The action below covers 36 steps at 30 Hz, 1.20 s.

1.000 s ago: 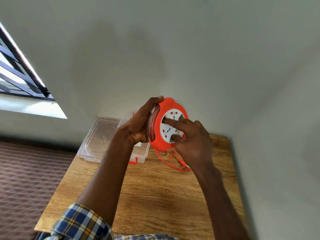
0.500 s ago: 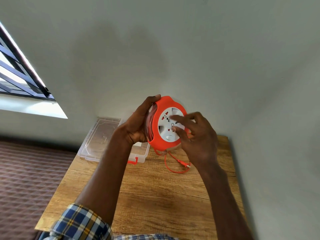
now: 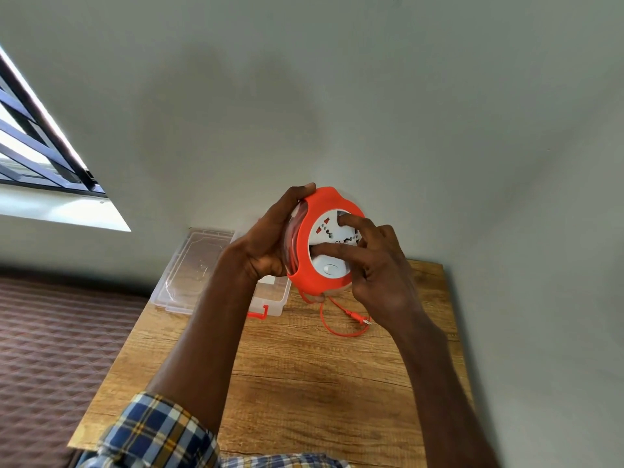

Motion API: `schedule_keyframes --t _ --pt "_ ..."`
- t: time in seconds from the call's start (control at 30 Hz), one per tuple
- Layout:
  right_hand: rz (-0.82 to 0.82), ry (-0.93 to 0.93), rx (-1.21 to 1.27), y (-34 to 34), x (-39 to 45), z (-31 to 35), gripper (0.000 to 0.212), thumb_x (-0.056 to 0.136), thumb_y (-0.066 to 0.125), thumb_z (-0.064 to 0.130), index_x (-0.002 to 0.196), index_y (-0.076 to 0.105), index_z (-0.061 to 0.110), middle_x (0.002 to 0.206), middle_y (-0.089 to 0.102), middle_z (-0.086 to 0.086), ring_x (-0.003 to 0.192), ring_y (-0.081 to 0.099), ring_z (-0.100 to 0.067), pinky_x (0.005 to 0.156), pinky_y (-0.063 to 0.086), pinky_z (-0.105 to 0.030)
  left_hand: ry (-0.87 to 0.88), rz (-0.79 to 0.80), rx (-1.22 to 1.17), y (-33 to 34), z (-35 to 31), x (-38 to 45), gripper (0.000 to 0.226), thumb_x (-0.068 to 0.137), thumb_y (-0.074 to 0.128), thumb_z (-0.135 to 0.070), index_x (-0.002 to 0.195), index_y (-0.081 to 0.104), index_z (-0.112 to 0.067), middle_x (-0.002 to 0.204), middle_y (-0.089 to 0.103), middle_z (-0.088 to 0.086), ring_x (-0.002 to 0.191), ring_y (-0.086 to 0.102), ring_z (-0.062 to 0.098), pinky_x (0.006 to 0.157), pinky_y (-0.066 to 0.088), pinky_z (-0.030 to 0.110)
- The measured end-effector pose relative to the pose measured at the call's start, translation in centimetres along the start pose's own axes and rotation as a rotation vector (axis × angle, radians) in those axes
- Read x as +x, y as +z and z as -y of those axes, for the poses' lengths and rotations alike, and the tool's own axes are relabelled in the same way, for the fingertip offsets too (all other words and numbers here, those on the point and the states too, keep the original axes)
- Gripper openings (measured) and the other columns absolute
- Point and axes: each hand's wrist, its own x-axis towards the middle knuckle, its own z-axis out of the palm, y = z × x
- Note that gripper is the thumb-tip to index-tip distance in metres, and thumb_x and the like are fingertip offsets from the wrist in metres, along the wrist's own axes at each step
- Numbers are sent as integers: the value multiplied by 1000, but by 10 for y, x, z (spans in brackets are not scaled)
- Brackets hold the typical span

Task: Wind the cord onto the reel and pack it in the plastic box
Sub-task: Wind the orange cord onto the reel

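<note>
An orange reel (image 3: 312, 278) with a white socket face is held upright above the wooden table (image 3: 304, 383). My left hand (image 3: 270, 241) grips its left rim, thumb over the top edge. The fingers of my right hand (image 3: 374, 265) press on the white face. A short loop of orange cord (image 3: 332, 327) hangs from the reel's bottom onto the table and ends in a small plug (image 3: 359, 318). The clear plastic box (image 3: 273, 298) stands behind my left wrist, partly hidden, its lid (image 3: 192, 265) open to the left.
The table stands in a corner, with grey walls behind it and to the right. A barred window (image 3: 40, 153) is at the left. A brown patterned floor (image 3: 57, 339) lies beyond the table's left edge.
The white face has turned under my right fingers. The loose cord on the table has shrunk from a tangle to one short loop. The reel sits slightly higher.
</note>
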Motion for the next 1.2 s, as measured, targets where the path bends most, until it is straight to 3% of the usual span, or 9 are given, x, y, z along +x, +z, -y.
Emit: schedule_keyframes --t 0.27,0.5,0.67,0.77,0.87,0.93,1.0,1.1,1.2 --pt "-121 53 22 9 1 3 55 81 80 6 119 72 45 136 59 4 122 55 -21 86 55 -33 11 -51 52 6 -5 0 70 98 52 -71 136 71 -16 125 73 15 110 71 33 99 58 50" --pt "-189 242 48 17 -2 17 66 75 83 42 135 57 51 120 67 11 109 65 -12 82 60 -31 25 -104 90 4 -7 -1 68 95 58 -70 135 71 -16 125 74 16 109 72 35 97 56 50" --pt "-321 436 67 24 6 34 69 74 65 75 133 58 39 90 72 16 75 64 -1 64 56 -22 42 -96 70 8 -7 1 70 95 62 -68 135 70 -12 125 74 18 110 71 36 101 54 50" --pt "-325 535 111 28 10 37 66 78 64 75 130 56 34 96 76 8 79 70 -9 68 60 -29 49 -110 83 9 -6 1 67 97 58 -69 131 73 -13 122 76 17 104 74 34 95 57 48" --pt "-281 488 76 23 8 34 66 82 58 77 132 55 34 101 77 6 86 74 -13 70 62 -33 48 -108 71 8 -4 0 67 98 54 -69 131 74 -15 125 76 16 108 74 33 97 57 49" --pt "-315 379 10 18 6 32 60 87 57 72 133 55 34 101 76 7 85 72 -9 67 56 -22 57 -98 63 8 -5 -1 65 98 54 -69 130 75 -17 125 76 14 108 75 32 96 58 48" --pt "-293 240 5 12 5 26 48 93 67 50 136 54 34 116 67 7 97 66 -8 68 48 -14 71 -93 49 8 -7 -2 65 97 54 -70 129 76 -18 124 77 13 107 75 31 95 59 47" --pt "-147 92 -37 6 5 12 50 93 69 15 136 58 39 137 53 5 121 53 -15 79 57 -27 78 -86 9 4 -8 -4 64 97 55 -69 127 77 -18 121 78 12 105 76 31 93 60 46" --pt "-13 61 -31 6 4 9 59 93 68 9 139 57 45 150 48 3 131 43 -19 90 54 -34 68 -79 -4 1 -8 -5 67 98 52 -70 133 74 -16 128 75 14 112 74 33 98 58 49"
